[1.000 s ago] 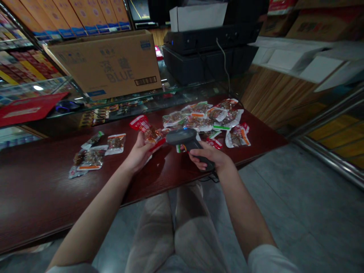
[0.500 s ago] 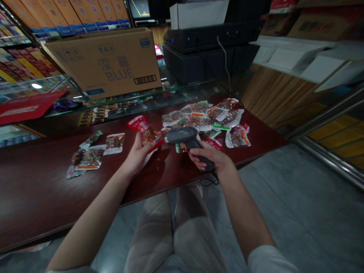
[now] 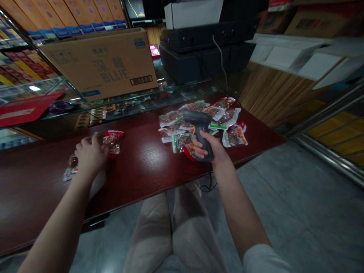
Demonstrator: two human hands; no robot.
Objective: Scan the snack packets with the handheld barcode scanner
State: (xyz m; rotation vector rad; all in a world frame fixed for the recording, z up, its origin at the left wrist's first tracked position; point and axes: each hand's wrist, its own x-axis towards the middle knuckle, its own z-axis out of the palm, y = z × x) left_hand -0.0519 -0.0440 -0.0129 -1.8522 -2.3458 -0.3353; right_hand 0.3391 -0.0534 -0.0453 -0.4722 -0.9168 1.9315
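My right hand is wrapped around the grip of a dark barcode scanner, a finger near its orange trigger. The scanner's head points left above a heap of sealed snack packets. Under it lie a green-edged packet and a red-edged one, partly covered. At the left, my left hand reaches over a smaller group of packets with its fingers apart and curved. A red snack packet lies right beside its thumb. Most of the small group is hidden under the hand; a clear packet shows below it.
The dark red tabletop carries both groups. Behind it, a glass counter holds a cardboard box, a black machine and a red folder. The scanner's cable hangs over the front edge. A metal-framed rack stands right.
My left hand has moved left from the scanner to the small group, and the red packet now lies there. My right hand has raised the scanner slightly and turned it over the heap.
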